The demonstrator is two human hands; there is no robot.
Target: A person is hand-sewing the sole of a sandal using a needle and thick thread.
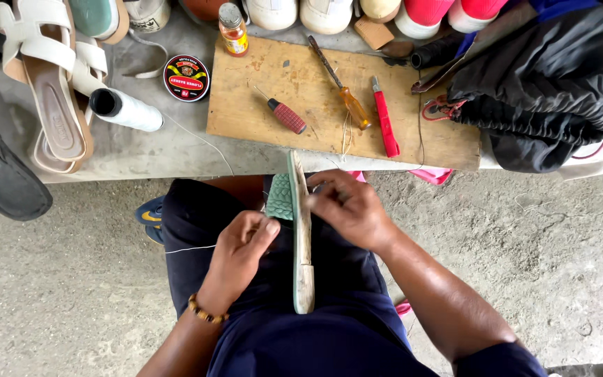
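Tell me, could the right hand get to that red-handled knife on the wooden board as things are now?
Probably yes. The red-handled knife lies uncovered on the wooden board, just beyond the right hand, with nothing between them. But that hand is gripping the green-soled sandal on the lap, so it would have to let go first.

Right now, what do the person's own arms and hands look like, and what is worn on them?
Both forearms are bare. The left hand has a bracelet of brown and amber beads at the wrist. The right hand wears nothing; a dark navy short sleeve shows near that upper arm. No gloves, rings or watch show.
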